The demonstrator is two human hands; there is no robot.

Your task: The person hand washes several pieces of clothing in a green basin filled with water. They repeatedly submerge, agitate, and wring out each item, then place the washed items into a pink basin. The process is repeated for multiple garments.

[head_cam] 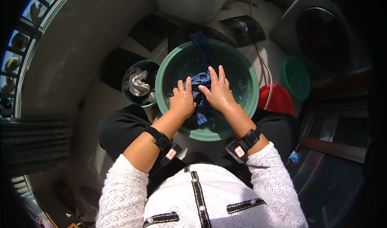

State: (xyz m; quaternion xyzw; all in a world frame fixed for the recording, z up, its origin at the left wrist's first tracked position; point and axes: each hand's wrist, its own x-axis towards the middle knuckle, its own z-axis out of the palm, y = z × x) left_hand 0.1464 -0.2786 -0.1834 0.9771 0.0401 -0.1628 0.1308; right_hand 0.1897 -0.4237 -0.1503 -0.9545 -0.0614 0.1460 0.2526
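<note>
A large green plastic basin [255,73] with water in it stands on the floor between my knees. Wet blue plaid cloth [202,79] lies across its middle, and a darker blue end hangs over the far rim. My left hand [183,99] rests against the cloth's left side, wet, with its fingers apart. On the right side of the cloth, my right hand [220,92] is spread, its fingers pointing away from me. Neither hand is closed around the cloth. Both palms are hidden, so what they touch beneath cannot be told.
Left of the basin, a smaller bucket [124,96] holds whitish and dark cloth. A red basin [279,99], a green basin [297,78] and a hose [270,76] are at right. Dark mats [246,31] lie beyond. A front-loading washing machine [320,37] stands far right.
</note>
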